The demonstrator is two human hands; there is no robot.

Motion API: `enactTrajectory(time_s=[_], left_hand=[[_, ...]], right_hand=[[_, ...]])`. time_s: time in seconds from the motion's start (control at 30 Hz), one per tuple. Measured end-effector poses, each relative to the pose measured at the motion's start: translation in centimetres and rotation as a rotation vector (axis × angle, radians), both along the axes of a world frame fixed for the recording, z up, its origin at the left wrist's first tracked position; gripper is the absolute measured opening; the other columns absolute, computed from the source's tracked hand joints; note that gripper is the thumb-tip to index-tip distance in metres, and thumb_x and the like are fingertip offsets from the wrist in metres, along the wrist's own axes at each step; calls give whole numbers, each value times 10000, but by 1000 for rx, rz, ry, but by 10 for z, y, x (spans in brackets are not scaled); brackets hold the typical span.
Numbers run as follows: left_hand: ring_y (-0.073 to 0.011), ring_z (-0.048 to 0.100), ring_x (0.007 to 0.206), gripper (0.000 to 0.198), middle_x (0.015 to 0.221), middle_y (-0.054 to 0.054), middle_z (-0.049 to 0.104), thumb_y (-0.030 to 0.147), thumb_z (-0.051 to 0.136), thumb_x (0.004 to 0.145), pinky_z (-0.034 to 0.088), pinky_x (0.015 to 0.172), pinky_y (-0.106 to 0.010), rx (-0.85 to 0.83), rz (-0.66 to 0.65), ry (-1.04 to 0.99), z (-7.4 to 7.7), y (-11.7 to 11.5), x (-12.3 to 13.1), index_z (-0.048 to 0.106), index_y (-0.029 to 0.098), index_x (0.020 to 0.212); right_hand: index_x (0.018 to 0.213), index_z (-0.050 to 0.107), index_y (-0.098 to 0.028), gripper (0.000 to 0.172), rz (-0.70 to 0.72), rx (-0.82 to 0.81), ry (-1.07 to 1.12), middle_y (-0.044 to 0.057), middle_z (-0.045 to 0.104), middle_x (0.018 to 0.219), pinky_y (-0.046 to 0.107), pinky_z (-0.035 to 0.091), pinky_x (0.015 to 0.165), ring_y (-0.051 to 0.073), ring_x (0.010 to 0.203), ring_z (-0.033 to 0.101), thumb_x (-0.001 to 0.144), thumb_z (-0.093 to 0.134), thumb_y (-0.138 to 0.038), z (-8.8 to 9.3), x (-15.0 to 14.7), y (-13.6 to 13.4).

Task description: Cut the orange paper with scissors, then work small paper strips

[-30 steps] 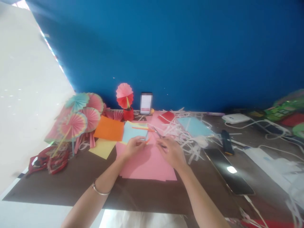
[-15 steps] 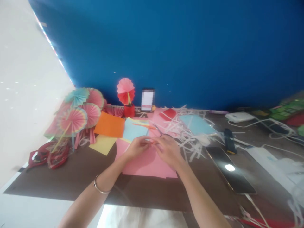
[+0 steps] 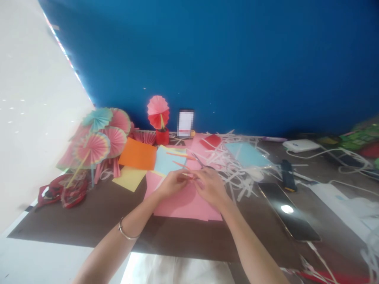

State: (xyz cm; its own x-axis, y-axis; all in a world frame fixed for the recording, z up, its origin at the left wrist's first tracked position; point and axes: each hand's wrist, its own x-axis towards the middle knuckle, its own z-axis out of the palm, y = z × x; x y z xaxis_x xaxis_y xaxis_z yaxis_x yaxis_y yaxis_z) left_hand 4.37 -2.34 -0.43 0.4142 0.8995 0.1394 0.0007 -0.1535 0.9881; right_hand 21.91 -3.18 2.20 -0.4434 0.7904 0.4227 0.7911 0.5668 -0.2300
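My left hand and my right hand meet above pink paper sheets. Both are closed, fingertips pinched around a narrow orange paper strip, whose end sticks out past the fingers; most of it is hidden. Just beyond lies another orange strip across light blue paper. Scissors, partly covered by my right hand, rest behind it. An orange sheet and a yellow sheet lie to the left of my hands.
Folded paper fans are heaped at the left, near red-handled items. A pink and red paper fan stands in a red pot. White paper strips, a phone and cables lie to the right.
The end of the orange strip now shows above my fingers, where it was mostly out of sight before. My hands stay nearly in place; the view has shifted slightly.
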Motion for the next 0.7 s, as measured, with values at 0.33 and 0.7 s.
enactTrajectory(time_s=[0.33,0.7], left_hand=[[-235,644,948,280,1003,-129,683,197,574,788,484,831,-348,15,-14,6,-1,0,0,592,146,1063],[-237,644,957,296,1017,-135,681,189,571,789,489,832,-352,17,-12,16,-1,-1,0,584,148,1081]], right_hand=[[1006,619,-237,252,-1,17,15,37,641,822,328,395,738,204,797,549,786,522,-162,-1,0,-1],[1011,601,-233,274,-14,23,32,37,649,802,328,391,721,207,783,558,767,518,-140,-1,-2,-1]])
